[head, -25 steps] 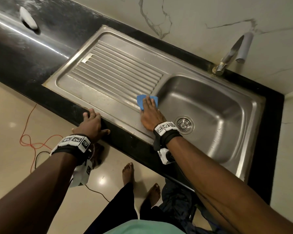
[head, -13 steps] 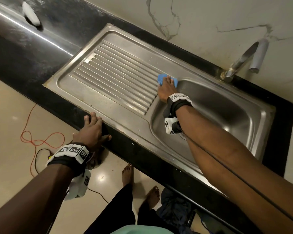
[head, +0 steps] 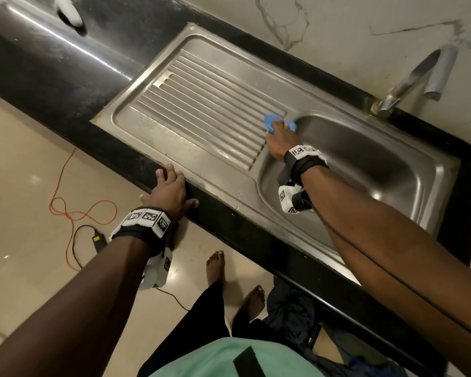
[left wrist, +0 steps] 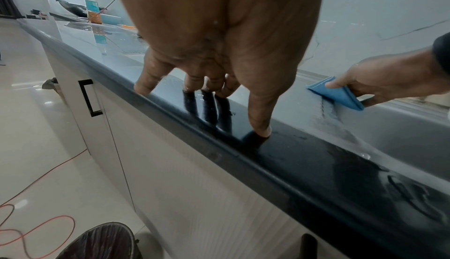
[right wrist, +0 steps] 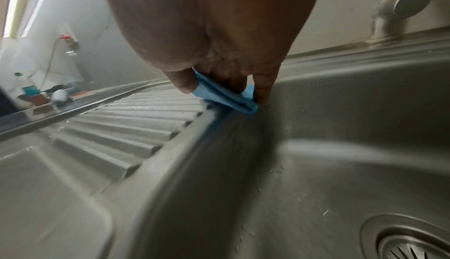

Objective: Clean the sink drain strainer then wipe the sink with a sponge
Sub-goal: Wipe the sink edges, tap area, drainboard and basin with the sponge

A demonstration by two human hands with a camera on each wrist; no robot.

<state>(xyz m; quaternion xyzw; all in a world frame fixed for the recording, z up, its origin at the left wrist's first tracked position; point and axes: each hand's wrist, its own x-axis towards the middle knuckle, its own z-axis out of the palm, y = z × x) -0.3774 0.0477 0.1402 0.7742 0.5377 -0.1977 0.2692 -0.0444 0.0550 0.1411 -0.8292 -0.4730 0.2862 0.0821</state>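
A folded blue sponge (head: 279, 123) lies on the rim where the ridged drainboard (head: 201, 110) meets the steel sink basin (head: 370, 170), toward the back wall. My right hand (head: 278, 137) pinches it, thumb on one side and fingers on the other, and presses it down on the rim; the right wrist view shows this grip on the sponge (right wrist: 219, 94). The drain strainer (right wrist: 414, 243) sits in the basin floor, hidden in the head view behind my forearm. My left hand (head: 172, 190) rests flat on the black counter edge with straight fingers (left wrist: 259, 128), holding nothing.
A steel faucet (head: 408, 85) stands at the back right of the sink. A white object (head: 68, 12) lies on the black counter (head: 52, 66) to the left. On the floor are a red cable (head: 74, 202), my bare feet (head: 215, 268) and a lined bin (left wrist: 102, 242).
My right hand slid the sponge along the rim between drainboard and basin, from the near side by the drain to the far end. The left hand stayed on the counter edge.
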